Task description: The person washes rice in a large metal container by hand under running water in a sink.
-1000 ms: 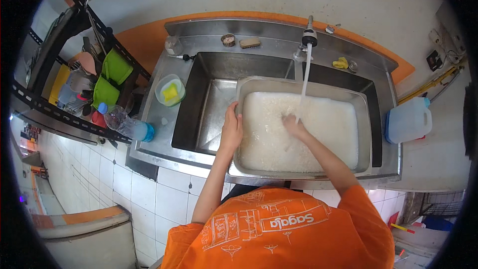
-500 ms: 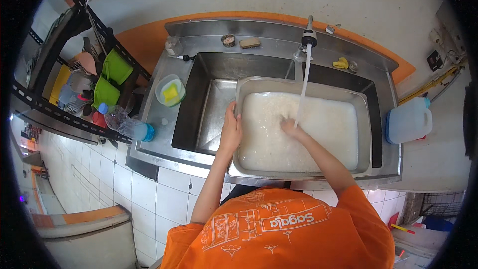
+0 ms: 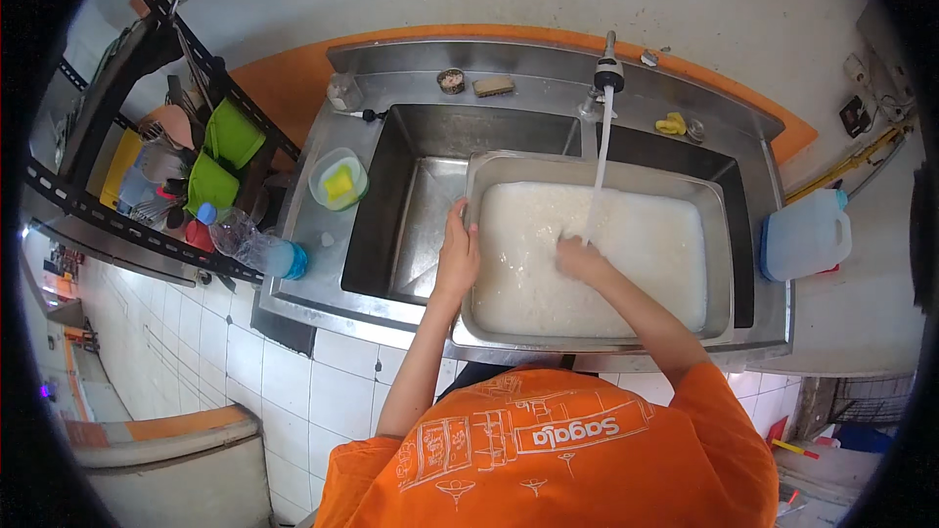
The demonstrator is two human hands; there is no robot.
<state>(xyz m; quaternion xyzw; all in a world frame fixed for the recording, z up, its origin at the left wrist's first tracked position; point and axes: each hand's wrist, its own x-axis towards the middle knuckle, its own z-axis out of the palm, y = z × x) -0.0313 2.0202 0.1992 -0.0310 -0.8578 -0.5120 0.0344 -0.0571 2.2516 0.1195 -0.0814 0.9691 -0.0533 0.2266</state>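
A large rectangular steel pan (image 3: 724,264) full of cloudy white water (image 3: 646,284) rests across the sink. My left hand (image 3: 458,256) grips the pan's left side, thumb toward the rim and fingers along the outer wall. In the middle of the pan, my right hand (image 3: 579,260) dips into the milky water; its fingers are sunk and partly hidden, so I cannot see what they touch. A stream of water (image 3: 601,161) falls from the tap (image 3: 608,73) and lands beside that hand. Whatever lies under the surface is too cloudy to make out.
Left of the pan, the sink basin (image 3: 430,225) shows. A plastic tub (image 3: 323,173) with a yellow-green sponge (image 3: 338,182) and a plastic bottle (image 3: 259,252) stand on the left ledge, beside a utensil rack (image 3: 147,200). A jug of blue liquid (image 3: 807,240) stands at the right.
My right hand has shifted slightly toward me and sits a little higher in the water, with more of its back showing. My left hand keeps its hold on the pan.
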